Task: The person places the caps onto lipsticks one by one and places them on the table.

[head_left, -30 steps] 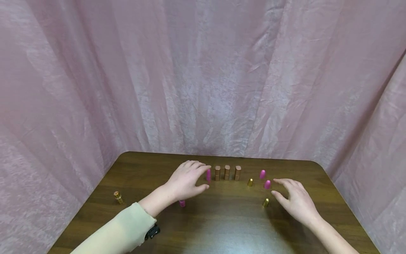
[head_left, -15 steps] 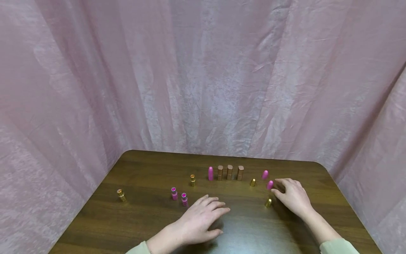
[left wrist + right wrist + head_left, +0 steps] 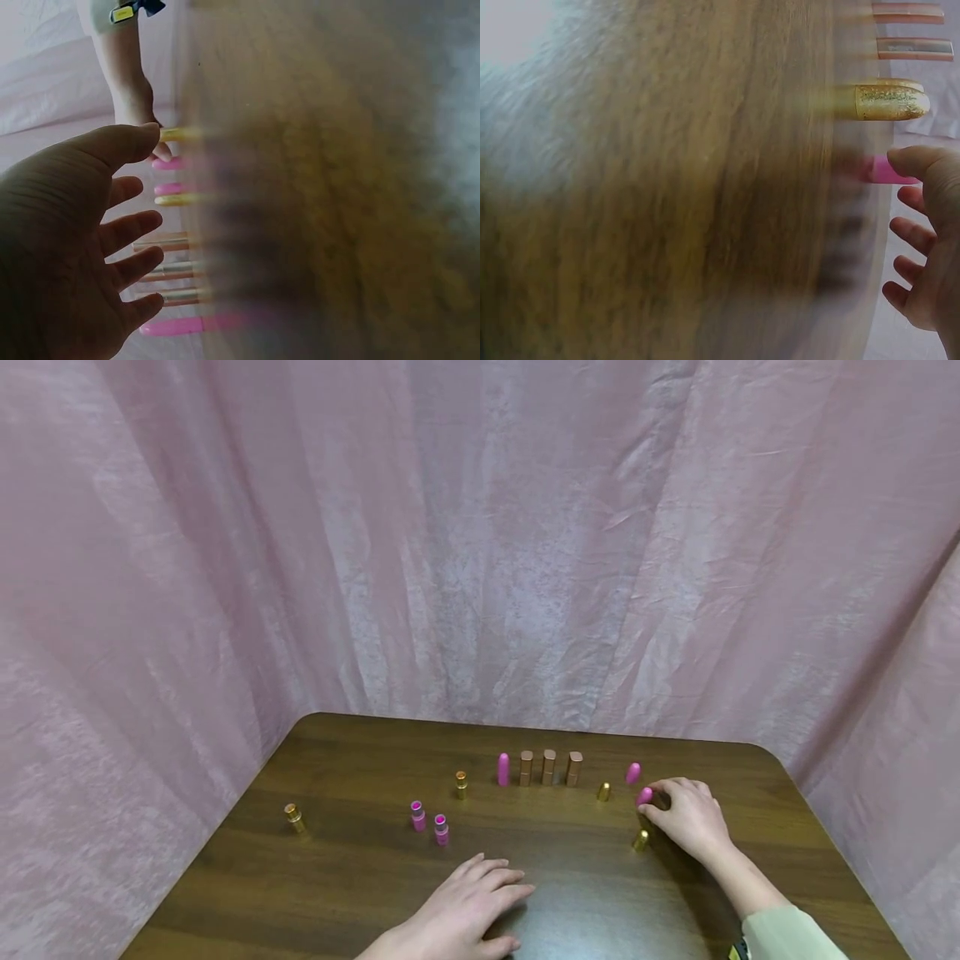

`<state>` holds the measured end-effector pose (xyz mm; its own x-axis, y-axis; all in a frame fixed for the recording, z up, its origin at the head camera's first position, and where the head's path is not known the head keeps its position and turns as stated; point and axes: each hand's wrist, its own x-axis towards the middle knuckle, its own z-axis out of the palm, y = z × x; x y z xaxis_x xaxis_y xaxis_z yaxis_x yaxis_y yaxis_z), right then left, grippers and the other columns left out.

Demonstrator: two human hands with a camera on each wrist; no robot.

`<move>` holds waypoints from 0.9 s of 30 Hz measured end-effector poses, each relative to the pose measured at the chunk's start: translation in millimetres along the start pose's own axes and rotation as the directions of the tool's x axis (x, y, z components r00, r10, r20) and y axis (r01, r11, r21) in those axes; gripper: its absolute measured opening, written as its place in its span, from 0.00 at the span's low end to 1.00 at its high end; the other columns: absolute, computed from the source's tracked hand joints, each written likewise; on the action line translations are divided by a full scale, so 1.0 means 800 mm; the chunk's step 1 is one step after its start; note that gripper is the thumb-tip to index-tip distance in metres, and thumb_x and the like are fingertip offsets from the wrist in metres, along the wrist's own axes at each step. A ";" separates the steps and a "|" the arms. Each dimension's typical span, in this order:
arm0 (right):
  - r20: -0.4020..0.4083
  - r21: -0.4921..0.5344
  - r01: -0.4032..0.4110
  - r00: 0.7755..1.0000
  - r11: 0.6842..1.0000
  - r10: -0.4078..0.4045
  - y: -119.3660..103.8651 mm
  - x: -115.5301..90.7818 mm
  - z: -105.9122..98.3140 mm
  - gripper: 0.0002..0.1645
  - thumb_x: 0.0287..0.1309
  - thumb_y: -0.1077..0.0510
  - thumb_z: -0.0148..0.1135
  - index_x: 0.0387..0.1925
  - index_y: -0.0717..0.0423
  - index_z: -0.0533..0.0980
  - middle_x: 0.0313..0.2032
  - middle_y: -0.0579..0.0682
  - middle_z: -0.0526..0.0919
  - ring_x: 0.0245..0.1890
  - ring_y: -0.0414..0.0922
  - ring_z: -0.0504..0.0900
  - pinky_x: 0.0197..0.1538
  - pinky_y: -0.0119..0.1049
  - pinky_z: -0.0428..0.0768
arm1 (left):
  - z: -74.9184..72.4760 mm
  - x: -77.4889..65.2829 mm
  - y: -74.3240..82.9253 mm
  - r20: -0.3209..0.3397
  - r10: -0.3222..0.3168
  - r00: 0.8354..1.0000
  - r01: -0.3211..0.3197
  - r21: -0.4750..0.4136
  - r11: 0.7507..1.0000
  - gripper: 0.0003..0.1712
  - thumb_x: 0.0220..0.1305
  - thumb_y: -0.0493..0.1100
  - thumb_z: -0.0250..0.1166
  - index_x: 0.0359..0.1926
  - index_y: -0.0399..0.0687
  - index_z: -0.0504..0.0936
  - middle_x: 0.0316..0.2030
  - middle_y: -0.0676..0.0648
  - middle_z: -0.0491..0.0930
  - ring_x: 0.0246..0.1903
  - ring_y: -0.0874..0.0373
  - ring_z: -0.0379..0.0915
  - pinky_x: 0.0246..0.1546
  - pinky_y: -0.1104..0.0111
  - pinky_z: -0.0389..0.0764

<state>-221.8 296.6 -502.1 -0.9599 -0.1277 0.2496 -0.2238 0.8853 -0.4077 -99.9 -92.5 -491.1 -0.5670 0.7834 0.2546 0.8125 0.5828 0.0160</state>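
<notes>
At the right, my right hand (image 3: pixel 692 821) pinches a pink lipstick cap (image 3: pixel 644 796) between thumb and forefinger; in the right wrist view its other fingers are spread apart. A second pink cap (image 3: pixel 633 772) stands just behind, and two gold lipstick caps (image 3: pixel 603 792) (image 3: pixel 641 840) stand to the left and in front. My left hand (image 3: pixel 463 912) is low over the near middle of the table, fingers spread, holding nothing. Beyond it are two uncapped pink lipstick tubes (image 3: pixel 417 816) (image 3: pixel 442 830).
One uncapped gold tube (image 3: pixel 461 785) stands behind the pink pair, another (image 3: pixel 296 818) far left. Along the back runs a row: a capped pink lipstick (image 3: pixel 503 769) and three copper lipsticks (image 3: pixel 549 767). A pink curtain (image 3: pixel 480 543) hangs behind the wooden table (image 3: pixel 360 893).
My left hand has drawn back from beside the capped pink lipstick toward the near edge. My right hand has closed its thumb and forefinger on the nearer pink cap.
</notes>
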 end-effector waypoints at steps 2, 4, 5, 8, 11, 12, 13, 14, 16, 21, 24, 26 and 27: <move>0.006 0.000 -0.006 1.000 1.000 0.006 0.000 0.001 0.001 0.24 0.57 0.47 0.73 0.48 0.59 0.84 0.53 0.64 0.82 0.57 0.69 0.71 0.57 0.67 0.68 | 0.001 -0.003 0.000 0.004 -0.004 1.000 0.004 -0.002 1.000 0.36 0.63 0.61 0.69 0.68 0.55 0.76 0.64 0.51 0.77 0.65 0.49 0.70 0.64 0.47 0.71; 0.011 0.002 -0.011 1.000 1.000 0.011 0.000 0.002 0.001 0.22 0.57 0.47 0.73 0.47 0.58 0.84 0.54 0.64 0.82 0.58 0.69 0.71 0.58 0.67 0.68 | 0.001 -0.005 0.000 0.004 -0.007 1.000 0.007 -0.002 1.000 0.36 0.63 0.61 0.69 0.68 0.55 0.76 0.63 0.51 0.77 0.65 0.49 0.70 0.64 0.47 0.71; 0.013 0.004 -0.013 1.000 1.000 0.013 0.000 0.002 0.001 0.22 0.57 0.48 0.73 0.47 0.58 0.84 0.54 0.64 0.82 0.58 0.70 0.71 0.58 0.67 0.68 | 0.001 -0.006 -0.001 0.002 -0.008 1.000 0.008 -0.002 1.000 0.36 0.63 0.61 0.69 0.68 0.55 0.76 0.63 0.51 0.77 0.65 0.49 0.71 0.64 0.47 0.71; 0.018 0.009 -0.022 1.000 1.000 0.022 -0.001 0.004 0.002 0.21 0.57 0.48 0.73 0.46 0.57 0.84 0.54 0.64 0.82 0.58 0.69 0.70 0.57 0.67 0.68 | 0.001 -0.009 -0.002 -0.003 -0.011 1.000 0.011 0.006 1.000 0.36 0.63 0.61 0.69 0.68 0.55 0.76 0.63 0.51 0.77 0.64 0.50 0.71 0.64 0.47 0.71; 0.026 0.012 -0.031 0.999 0.999 0.031 -0.001 0.004 0.003 0.20 0.57 0.49 0.73 0.45 0.57 0.84 0.54 0.64 0.82 0.58 0.70 0.70 0.56 0.68 0.68 | 0.002 -0.010 -0.003 0.005 -0.018 1.000 0.018 0.001 1.000 0.36 0.63 0.62 0.69 0.68 0.55 0.76 0.63 0.52 0.76 0.65 0.50 0.70 0.63 0.47 0.72; 0.029 0.012 -0.034 0.999 0.999 0.033 -0.001 0.005 0.004 0.20 0.57 0.49 0.73 0.45 0.57 0.84 0.54 0.64 0.82 0.59 0.70 0.70 0.56 0.68 0.68 | 0.002 -0.011 -0.003 0.009 -0.020 1.000 0.020 -0.001 1.000 0.36 0.63 0.62 0.69 0.68 0.55 0.76 0.63 0.52 0.76 0.65 0.50 0.70 0.63 0.47 0.72; 0.031 0.012 -0.035 0.999 0.999 0.035 -0.001 0.005 0.004 0.19 0.57 0.49 0.73 0.45 0.57 0.84 0.54 0.64 0.82 0.59 0.70 0.70 0.55 0.68 0.68 | 0.002 -0.011 -0.003 0.016 -0.024 1.000 0.024 -0.007 1.000 0.35 0.64 0.62 0.69 0.68 0.55 0.76 0.63 0.52 0.76 0.65 0.50 0.70 0.63 0.47 0.72; 0.033 0.011 -0.036 0.999 0.999 0.036 -0.001 0.005 0.004 0.19 0.57 0.49 0.73 0.44 0.56 0.84 0.54 0.65 0.81 0.59 0.70 0.70 0.56 0.68 0.68 | 0.002 -0.012 -0.003 0.021 -0.024 0.999 0.024 -0.010 1.000 0.35 0.64 0.62 0.69 0.68 0.55 0.76 0.63 0.52 0.76 0.65 0.50 0.70 0.63 0.47 0.72; 0.035 0.009 -0.037 0.999 0.999 0.037 -0.001 0.006 0.005 0.17 0.57 0.49 0.73 0.43 0.56 0.84 0.55 0.65 0.81 0.59 0.70 0.69 0.56 0.69 0.68 | 0.003 -0.012 -0.003 0.030 -0.026 0.999 0.027 -0.014 1.000 0.35 0.64 0.62 0.68 0.68 0.55 0.76 0.63 0.52 0.76 0.65 0.51 0.70 0.63 0.47 0.71; 0.021 0.014 -0.032 0.999 0.999 0.031 0.000 0.008 0.005 0.14 0.58 0.50 0.72 0.40 0.54 0.84 0.54 0.65 0.81 0.59 0.71 0.69 0.56 0.68 0.68 | 0.005 -0.015 -0.003 0.028 -0.026 0.999 0.026 -0.017 1.000 0.35 0.64 0.61 0.68 0.68 0.54 0.76 0.63 0.52 0.77 0.64 0.51 0.71 0.64 0.47 0.71; 0.004 0.041 -0.034 0.999 0.999 0.034 -0.002 0.007 0.003 0.13 0.58 0.50 0.72 0.40 0.54 0.83 0.53 0.64 0.82 0.59 0.71 0.69 0.56 0.68 0.68 | 0.005 -0.017 -0.004 0.017 -0.026 1.000 0.027 -0.014 1.000 0.35 0.64 0.61 0.69 0.68 0.54 0.76 0.63 0.52 0.77 0.64 0.51 0.71 0.64 0.47 0.71; -0.006 0.079 -0.046 0.999 0.996 0.046 -0.005 0.005 0.000 0.13 0.58 0.51 0.72 0.40 0.54 0.83 0.52 0.63 0.83 0.59 0.70 0.70 0.57 0.66 0.68 | 0.005 -0.018 -0.004 0.011 -0.030 1.000 0.030 -0.018 0.999 0.35 0.64 0.61 0.69 0.67 0.54 0.76 0.63 0.52 0.77 0.64 0.51 0.71 0.64 0.47 0.71; -0.005 0.103 -0.058 0.998 0.993 0.059 -0.006 0.004 -0.001 0.13 0.59 0.51 0.71 0.41 0.54 0.83 0.51 0.63 0.83 0.59 0.70 0.70 0.57 0.66 0.68 | 0.005 -0.019 -0.004 0.009 -0.032 0.999 0.032 -0.023 0.999 0.35 0.63 0.61 0.69 0.67 0.54 0.77 0.63 0.52 0.77 0.64 0.51 0.71 0.64 0.47 0.71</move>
<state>-223.7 292.2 -498.3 -0.9705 -0.0734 0.2295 -0.1841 0.8404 -0.5098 -94.6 -105.4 -498.5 -0.5938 0.7662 0.2457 0.7967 0.6027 0.0459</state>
